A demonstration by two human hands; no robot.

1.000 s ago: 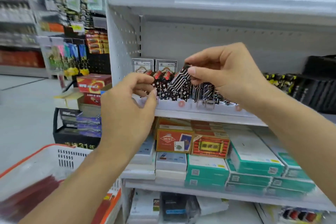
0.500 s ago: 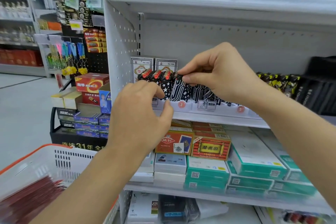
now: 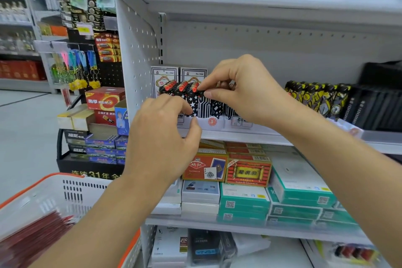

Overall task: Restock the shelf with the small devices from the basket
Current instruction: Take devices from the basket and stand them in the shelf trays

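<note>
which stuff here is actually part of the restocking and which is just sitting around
Part of the job:
- row of small black patterned devices on the shelf
- right hand, pinching the top of one device
- left hand, fingers at the row's front
- basket, lower left

Just sitting around:
- card boxes
- green boxes
- keychains
- battery boxes

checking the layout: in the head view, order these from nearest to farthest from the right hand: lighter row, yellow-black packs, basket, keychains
From the right hand:
1. lighter row, under its fingertips
2. yellow-black packs, same shelf, to its right
3. keychains, hanging far left
4. basket, bottom left
</note>
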